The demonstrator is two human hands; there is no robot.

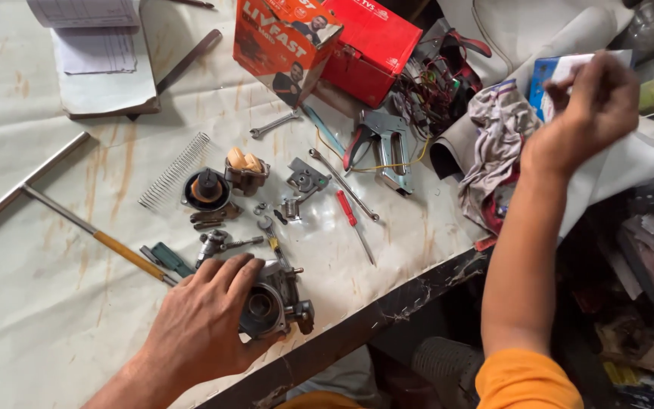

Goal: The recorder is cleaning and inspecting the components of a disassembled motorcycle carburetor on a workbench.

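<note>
My left hand (202,322) grips a grey metal carburetor body (275,301) resting near the front edge of the workbench (47,303). My right hand (588,110) is raised at the far right, fingers pinched on a white cloth (622,163) lying over a heap of rags. Small carburetor parts lie just beyond the left hand: a black round cap with an orange centre (206,189), a float piece with tan lobes (245,170), a coil spring (175,168), brackets and screws.
A red-handled screwdriver (353,223), a spanner (274,125), a staple gun (387,148), a long T-bar tool (92,235) and a teal-handled tool (166,259) lie on the bench. Orange and red boxes (319,45) stand at the back, papers (100,53) back left, wires and rags right.
</note>
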